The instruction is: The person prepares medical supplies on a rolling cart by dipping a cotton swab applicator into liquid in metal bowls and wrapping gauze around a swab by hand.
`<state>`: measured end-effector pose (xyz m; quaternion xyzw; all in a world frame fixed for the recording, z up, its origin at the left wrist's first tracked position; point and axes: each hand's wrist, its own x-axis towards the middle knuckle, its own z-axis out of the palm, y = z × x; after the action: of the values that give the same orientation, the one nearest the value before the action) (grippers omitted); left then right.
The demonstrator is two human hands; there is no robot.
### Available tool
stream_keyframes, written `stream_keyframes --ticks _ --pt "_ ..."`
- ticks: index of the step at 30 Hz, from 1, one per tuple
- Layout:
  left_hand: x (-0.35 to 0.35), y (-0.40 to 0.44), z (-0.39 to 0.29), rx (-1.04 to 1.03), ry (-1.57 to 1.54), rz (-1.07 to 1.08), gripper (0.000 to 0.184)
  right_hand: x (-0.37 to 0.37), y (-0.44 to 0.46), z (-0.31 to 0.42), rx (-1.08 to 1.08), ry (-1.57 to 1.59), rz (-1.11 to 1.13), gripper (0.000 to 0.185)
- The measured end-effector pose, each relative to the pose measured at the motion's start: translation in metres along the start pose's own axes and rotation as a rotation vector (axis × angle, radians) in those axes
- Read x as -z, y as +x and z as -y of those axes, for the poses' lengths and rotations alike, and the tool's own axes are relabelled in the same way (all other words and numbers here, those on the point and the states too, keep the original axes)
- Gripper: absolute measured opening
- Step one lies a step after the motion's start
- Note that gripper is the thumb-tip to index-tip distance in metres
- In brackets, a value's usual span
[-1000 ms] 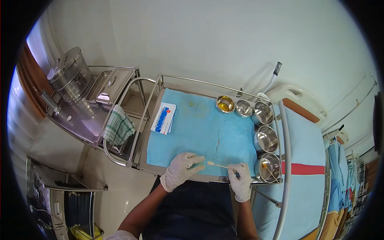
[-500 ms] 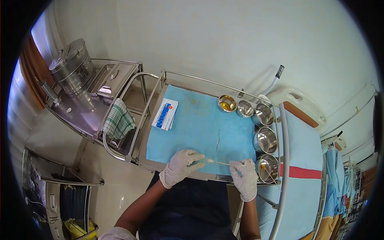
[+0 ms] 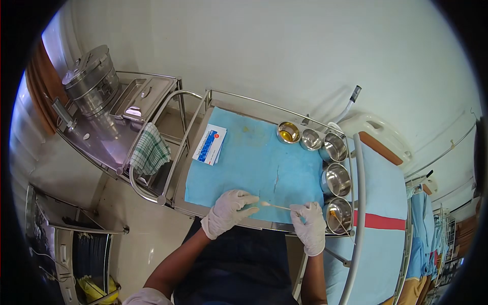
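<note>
My right hand (image 3: 310, 229), in a white glove, pinches the end of a cotton swab (image 3: 277, 206) over the front edge of the blue drape (image 3: 249, 168). The swab's thick white tip points left. Just beyond that tip is my left hand (image 3: 230, 213), also gloved, its thumb and fingers apart with a gap between them and nothing held. A steel bowl (image 3: 347, 203) close to my right hand has another stick with an orange-brown tip leaning in it. On the drape's left side lies a white and blue box (image 3: 210, 145).
More steel bowls (image 3: 336, 180) line the trolley's right side; one bowl (image 3: 288, 132) holds yellow-brown liquid. A trolley rail (image 3: 360, 203) separates it from a bed (image 3: 381, 249). Left stands another trolley with a drum (image 3: 94, 81), a lidded tray (image 3: 147, 99) and a checked cloth (image 3: 151, 150).
The view has shifted very slightly. Both hands and the swab keep nearly the same positions over the drape.
</note>
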<state>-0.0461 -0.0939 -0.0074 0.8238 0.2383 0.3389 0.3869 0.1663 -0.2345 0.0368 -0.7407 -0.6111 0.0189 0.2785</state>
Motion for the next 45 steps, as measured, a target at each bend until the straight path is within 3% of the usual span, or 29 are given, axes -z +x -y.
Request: stream_keyframes --ticks 45 --pt "0.0007 -0.0011 0.001 -0.015 -0.007 -0.025 0.028 -0.0005 0.0032 0.0015 -0.007 0.071 -0.013 0.014"
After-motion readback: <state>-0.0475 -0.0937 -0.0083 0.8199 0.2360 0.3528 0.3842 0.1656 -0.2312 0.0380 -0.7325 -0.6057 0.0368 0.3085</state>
